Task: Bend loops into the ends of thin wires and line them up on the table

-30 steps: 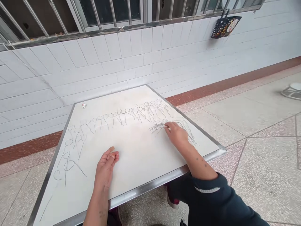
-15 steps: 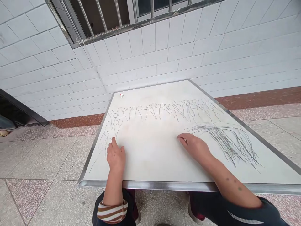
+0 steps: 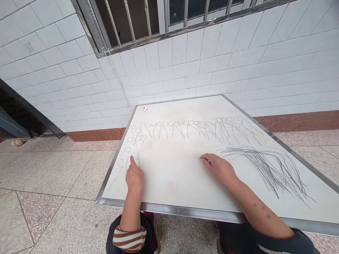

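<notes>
My left hand (image 3: 134, 179) rests low over the left part of the white table (image 3: 169, 183). Its index finger stretches forward onto the loop of a thin dark wire, while the other fingers are bent. Several looped wires (image 3: 128, 149) lie around that fingertip, near the left edge. Nearer the middle, my right hand (image 3: 220, 168) lies on its side with thumb and fingers pinched together; whatever may be between them is too small to make out. Right of it spreads a loose bundle of long dark wires (image 3: 270, 165). A row of looped wires (image 3: 188, 123) runs across the back.
A small white and red object (image 3: 144, 109) sits at the table's back left corner. Metal trim (image 3: 185, 212) borders the table. Behind stands a white tiled wall (image 3: 164, 76) with a barred window (image 3: 148, 21). Speckled tiles (image 3: 74, 165) cover the floor.
My view has shifted slightly, moving the table right in the picture. The left index finger now lies on a wire loop, with the other fingers more bent. My right hand stays pinched.
</notes>
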`<action>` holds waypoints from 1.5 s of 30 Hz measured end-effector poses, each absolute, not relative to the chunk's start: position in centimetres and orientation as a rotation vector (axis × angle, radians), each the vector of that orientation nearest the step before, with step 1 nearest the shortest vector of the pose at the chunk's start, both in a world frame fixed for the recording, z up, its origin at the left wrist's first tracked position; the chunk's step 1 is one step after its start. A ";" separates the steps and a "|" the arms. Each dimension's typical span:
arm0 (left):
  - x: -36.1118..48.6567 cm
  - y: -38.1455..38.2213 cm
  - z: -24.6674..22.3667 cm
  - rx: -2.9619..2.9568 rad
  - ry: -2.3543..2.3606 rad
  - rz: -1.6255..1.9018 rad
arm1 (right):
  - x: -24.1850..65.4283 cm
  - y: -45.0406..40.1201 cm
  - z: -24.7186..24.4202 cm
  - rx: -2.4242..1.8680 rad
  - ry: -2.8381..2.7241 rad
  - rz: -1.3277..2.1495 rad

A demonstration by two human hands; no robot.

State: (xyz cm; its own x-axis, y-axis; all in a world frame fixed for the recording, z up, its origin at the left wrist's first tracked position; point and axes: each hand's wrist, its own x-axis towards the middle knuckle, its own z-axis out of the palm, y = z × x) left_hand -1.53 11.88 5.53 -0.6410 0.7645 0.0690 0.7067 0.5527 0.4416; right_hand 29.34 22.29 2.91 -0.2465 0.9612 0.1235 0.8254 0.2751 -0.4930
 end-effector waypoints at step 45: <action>8.5 13.9 4.0 0.939 1.271 1.541 | 21.3 18.6 3.4 -0.933 -1.417 1.534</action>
State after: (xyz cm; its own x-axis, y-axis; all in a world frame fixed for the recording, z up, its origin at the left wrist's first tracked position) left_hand 8.50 13.91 4.02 -0.3060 0.9520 0.0107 -0.1710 -0.0660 0.9831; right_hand 21.28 18.57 3.36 -0.3808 0.9245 0.0143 -0.0872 -0.0206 -0.9960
